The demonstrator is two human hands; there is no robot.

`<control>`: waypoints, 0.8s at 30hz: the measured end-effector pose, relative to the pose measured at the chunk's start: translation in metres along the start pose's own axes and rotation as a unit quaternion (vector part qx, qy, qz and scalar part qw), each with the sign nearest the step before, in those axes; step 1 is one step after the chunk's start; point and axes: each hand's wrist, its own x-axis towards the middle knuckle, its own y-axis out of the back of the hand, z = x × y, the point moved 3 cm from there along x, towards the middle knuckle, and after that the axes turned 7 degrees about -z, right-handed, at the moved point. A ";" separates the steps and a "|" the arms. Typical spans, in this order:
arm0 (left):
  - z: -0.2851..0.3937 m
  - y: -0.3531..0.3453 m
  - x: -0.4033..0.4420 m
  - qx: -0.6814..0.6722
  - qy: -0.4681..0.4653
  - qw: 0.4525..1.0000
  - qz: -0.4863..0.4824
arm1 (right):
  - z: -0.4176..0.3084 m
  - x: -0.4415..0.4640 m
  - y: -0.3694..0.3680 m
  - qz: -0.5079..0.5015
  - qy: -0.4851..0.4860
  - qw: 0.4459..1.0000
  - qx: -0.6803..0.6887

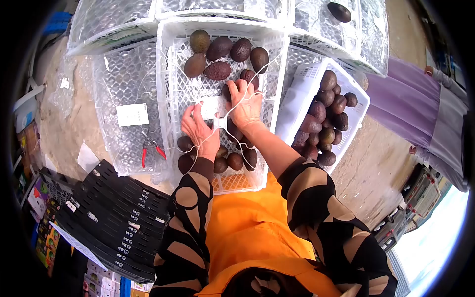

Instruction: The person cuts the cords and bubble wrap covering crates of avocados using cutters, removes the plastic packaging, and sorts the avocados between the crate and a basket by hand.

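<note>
A white slatted crate (166, 99) stands before me with several dark avocados (217, 71) at its far end and more at its near end. White strings (220, 123) with a small tag stretch across it. Over the middle of the crate, my left hand (200, 129) has its fingers bent at the left edge of a white card (213, 106). My right hand (243, 103) is curled beside the card's right edge, its fingertips around a dark avocado (226, 92) that it partly covers.
At the right, a tilted white basket (298, 99) holds several avocados. Red-handled pliers (152, 148) and a paper label (132, 115) lie on bubble wrap at the left. Black crates (114, 213) are at lower left. A person in purple clothing (403, 91) stands at the right.
</note>
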 end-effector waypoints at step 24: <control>0.006 -0.023 0.030 0.166 -0.025 0.981 -0.095 | 0.006 0.028 0.037 0.224 0.007 0.975 -0.003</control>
